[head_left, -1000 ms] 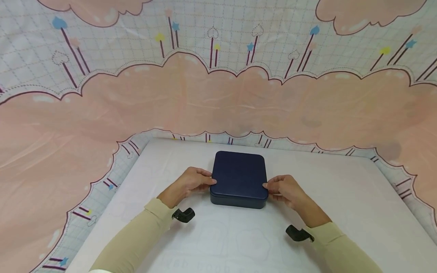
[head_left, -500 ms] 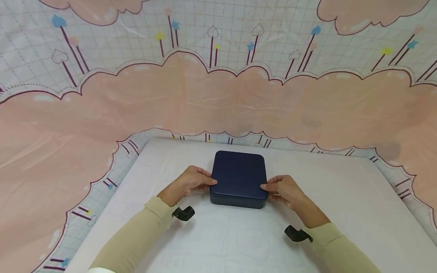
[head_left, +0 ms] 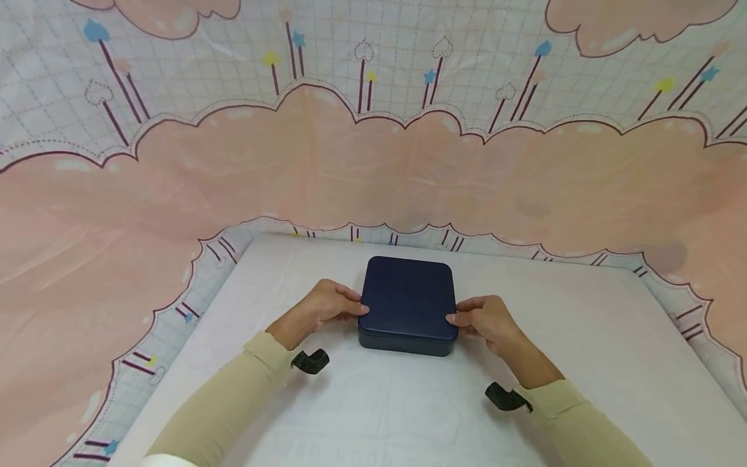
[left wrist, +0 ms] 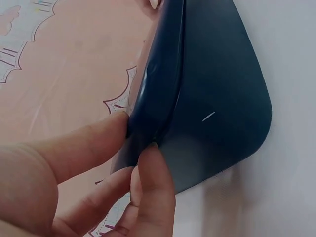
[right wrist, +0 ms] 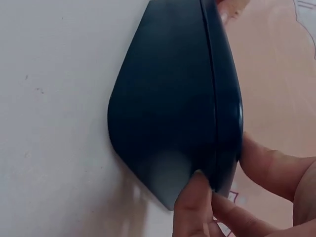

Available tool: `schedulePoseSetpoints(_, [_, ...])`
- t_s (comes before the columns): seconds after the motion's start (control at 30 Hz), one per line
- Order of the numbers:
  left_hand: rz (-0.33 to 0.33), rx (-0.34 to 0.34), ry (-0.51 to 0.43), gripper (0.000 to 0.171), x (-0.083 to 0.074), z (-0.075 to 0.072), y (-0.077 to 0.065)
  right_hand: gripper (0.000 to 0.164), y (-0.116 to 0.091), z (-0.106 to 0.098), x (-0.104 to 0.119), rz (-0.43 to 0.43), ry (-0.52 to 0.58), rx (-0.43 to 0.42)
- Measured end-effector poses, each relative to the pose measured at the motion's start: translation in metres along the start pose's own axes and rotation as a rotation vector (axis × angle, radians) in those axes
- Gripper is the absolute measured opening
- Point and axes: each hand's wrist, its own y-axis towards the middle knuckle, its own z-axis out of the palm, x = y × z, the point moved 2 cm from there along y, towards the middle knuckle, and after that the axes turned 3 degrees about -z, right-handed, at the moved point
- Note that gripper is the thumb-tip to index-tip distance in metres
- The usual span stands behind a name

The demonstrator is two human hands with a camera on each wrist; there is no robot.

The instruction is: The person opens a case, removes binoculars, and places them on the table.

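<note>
Head view: I log one box [head_left: 408, 298], navy, closed, on the table [head_left: 560, 311] near its far edge; left hand [head_left: 325, 306] pinching the box's left side, right hand [head_left: 489, 323] pinching its right.

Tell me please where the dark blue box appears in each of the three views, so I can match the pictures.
Head: the dark blue box is below the middle, slightly right, between left hand and right hand.
Left wrist: the box reaches from the top edge past the middle, mostly right of centre.
Right wrist: the box spans the centre, from the top edge down.
Shared landmark: the lid seam.
</note>
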Motion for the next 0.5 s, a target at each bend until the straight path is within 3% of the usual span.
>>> schedulePoseSetpoints(0.3, [0.023, -0.020, 0.072, 0.034, -0.0054, 0.0003, -0.0032, 0.048, -0.0046, 0.0002, 0.0072, -0.014, -0.104, -0.026])
schedulePoseSetpoints(0.5, [-0.007, -0.021, 0.056, 0.032, -0.0061, -0.0003, -0.0014, 0.038, -0.0022, 0.0003, 0.0082, 0.002, -0.071, -0.027])
